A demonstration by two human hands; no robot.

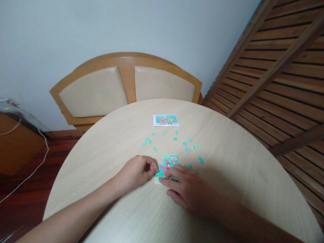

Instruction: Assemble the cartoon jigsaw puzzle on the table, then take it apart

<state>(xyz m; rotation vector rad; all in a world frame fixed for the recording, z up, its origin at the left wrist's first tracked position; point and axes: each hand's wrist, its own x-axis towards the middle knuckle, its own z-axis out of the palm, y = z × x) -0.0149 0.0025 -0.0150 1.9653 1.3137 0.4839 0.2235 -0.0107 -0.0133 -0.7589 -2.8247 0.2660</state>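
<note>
A partly assembled jigsaw puzzle (166, 164) lies on the table, showing a pink starfish and a pale squid-like cartoon figure on teal. At its left edge is my left hand (141, 170), thumb and fingers curled together in a pinch. Whatever is between those fingertips is hidden, though teal puzzle shows right beside them. My right hand (186, 185) rests over the puzzle's lower right part, fingers extended, the index fingertip near the bottom left corner. It covers some of the picture, and nothing is seen gripped in it.
Loose puzzle pieces (186, 149) are scattered beyond and to the right of the puzzle, with a small cluster of pieces (146, 141) to the left. A reference picture card (166, 120) lies farther back on the round table (113, 135). Behind stands a padded chair (128, 60).
</note>
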